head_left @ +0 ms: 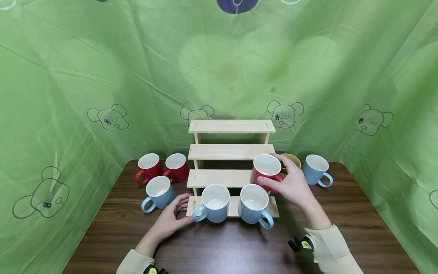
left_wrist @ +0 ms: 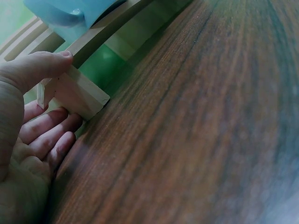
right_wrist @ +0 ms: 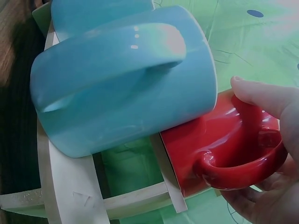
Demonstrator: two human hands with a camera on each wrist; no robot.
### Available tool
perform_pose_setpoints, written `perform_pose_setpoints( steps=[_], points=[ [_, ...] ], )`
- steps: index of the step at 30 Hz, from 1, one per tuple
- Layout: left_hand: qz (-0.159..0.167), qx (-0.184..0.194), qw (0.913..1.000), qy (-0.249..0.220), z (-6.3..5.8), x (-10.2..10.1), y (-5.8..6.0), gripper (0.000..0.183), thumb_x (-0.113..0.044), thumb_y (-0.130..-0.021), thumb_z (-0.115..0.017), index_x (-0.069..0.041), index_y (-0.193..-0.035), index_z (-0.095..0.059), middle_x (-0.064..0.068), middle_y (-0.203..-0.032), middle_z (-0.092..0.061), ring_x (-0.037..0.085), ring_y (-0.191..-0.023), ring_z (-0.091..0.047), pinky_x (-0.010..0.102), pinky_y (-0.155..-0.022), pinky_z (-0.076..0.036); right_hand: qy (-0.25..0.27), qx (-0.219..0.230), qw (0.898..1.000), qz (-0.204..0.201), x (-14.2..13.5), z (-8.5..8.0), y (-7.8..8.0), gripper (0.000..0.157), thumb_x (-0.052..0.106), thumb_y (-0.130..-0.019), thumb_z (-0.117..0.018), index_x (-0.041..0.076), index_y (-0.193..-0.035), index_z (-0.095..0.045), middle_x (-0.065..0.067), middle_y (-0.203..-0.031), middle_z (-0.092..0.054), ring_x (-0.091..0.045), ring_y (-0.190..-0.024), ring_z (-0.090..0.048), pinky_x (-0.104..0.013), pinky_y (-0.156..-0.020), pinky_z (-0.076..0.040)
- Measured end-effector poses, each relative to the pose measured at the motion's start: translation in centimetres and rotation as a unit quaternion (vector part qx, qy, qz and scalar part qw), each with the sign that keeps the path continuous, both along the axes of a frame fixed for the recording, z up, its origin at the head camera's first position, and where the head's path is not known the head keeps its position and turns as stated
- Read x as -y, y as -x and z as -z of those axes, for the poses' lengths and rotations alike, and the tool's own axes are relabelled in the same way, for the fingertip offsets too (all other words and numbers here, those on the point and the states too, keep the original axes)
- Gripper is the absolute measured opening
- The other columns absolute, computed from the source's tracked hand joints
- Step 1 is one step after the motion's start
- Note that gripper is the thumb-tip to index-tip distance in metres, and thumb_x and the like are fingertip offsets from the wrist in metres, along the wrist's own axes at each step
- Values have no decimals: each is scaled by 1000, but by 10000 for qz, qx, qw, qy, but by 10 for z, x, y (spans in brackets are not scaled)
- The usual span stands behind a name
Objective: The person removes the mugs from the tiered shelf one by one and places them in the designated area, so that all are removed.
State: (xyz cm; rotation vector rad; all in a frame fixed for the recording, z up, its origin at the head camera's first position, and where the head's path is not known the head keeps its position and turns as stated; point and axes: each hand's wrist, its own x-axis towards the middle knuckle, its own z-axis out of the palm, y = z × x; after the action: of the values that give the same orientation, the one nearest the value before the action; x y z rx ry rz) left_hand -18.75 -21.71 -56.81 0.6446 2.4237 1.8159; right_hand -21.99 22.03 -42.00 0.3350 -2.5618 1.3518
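Observation:
A stepped wooden shelf (head_left: 230, 152) stands mid-table. My right hand (head_left: 295, 184) holds a red mug (head_left: 256, 178) at the right end of its second step from the bottom. In the right wrist view, the thumb lies along the red mug's (right_wrist: 201, 144) upper side, with fingers on the far side past the handle. Two light blue mugs sit on the bottom step, a left one (head_left: 220, 214) and a right one (head_left: 251, 215). My left hand (head_left: 171, 220) grips the shelf's lower left end; in the left wrist view its thumb touches the board (left_wrist: 80, 95) and the fingers curl beside it.
Left of the shelf stand two red mugs (head_left: 155, 171) (head_left: 180, 173) and a blue mug (head_left: 165, 196). A yellow mug (head_left: 292, 159), partly hidden behind my right hand, and another blue mug (head_left: 311, 175) are at the right. Green cloth (head_left: 226, 76) surrounds the brown table (head_left: 219, 255).

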Motion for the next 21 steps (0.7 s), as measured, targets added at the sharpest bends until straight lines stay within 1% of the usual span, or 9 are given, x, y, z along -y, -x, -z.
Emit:
perform_pose_setpoints(
  steps=[3, 5, 9, 12, 17, 21],
  points=[
    [-11, -19, 10000, 13, 0, 0, 0, 76, -11, -91, -90, -2, -155, -50, 16, -146, -65, 22, -131, -66, 25, -109, -52, 60, -17, 10000, 23, 1, 0, 0, 91, 37, -80, -100, 12, -156, -56, -6, -136, -68, -28, -120, -69, -46, -98, -57],
    [-17, -23, 10000, 19, 0, 1, 0, 76, -11, -91, -90, -1, -155, -50, 16, -145, -65, 22, -131, -66, 25, -109, -52, 77, -39, 10000, 41, 2, 0, 0, 91, 37, -80, -101, 11, -156, -56, -6, -136, -68, -28, -121, -69, -42, -100, -58],
    [-19, -20, 10000, 7, 0, 1, 0, 76, -10, -91, -90, -1, -155, -50, 16, -145, -65, 24, -131, -65, 25, -109, -52, 70, -146, 9998, 71, 3, 0, -1, 90, 35, -80, -101, 9, -155, -57, -7, -136, -67, -28, -120, -69, -25, -97, -56],
    [-20, -12, 10000, -3, 1, 1, 0, 76, -10, -91, -90, -2, -155, -50, 16, -145, -65, 26, -131, -65, 25, -109, -52, 69, -265, 9996, 66, 3, 0, 0, 89, 33, -80, -101, 8, -154, -58, -9, -136, -68, -27, -119, -68, -17, -95, -53],
    [-31, 1, 10000, 23, 1, 0, 0, 76, -11, -91, -90, -4, -155, -51, 15, -146, -65, 24, -131, -65, 24, -109, -52, -27, -480, 9988, 48, 2, -1, -1, 85, 31, -82, -100, 5, -152, -58, -13, -136, -68, -30, -121, -65, -12, -93, -50],
    [-20, -1, 10000, 21, 1, 0, 0, 75, -10, -91, -90, -4, -155, -51, 15, -146, -65, 23, -131, -66, 24, -109, -52, -122, -553, 9982, 185, -2, -4, -1, 83, 32, -83, -99, 5, -151, -60, -15, -138, -66, -32, -122, -64, -9, -91, -48]
  ],
)
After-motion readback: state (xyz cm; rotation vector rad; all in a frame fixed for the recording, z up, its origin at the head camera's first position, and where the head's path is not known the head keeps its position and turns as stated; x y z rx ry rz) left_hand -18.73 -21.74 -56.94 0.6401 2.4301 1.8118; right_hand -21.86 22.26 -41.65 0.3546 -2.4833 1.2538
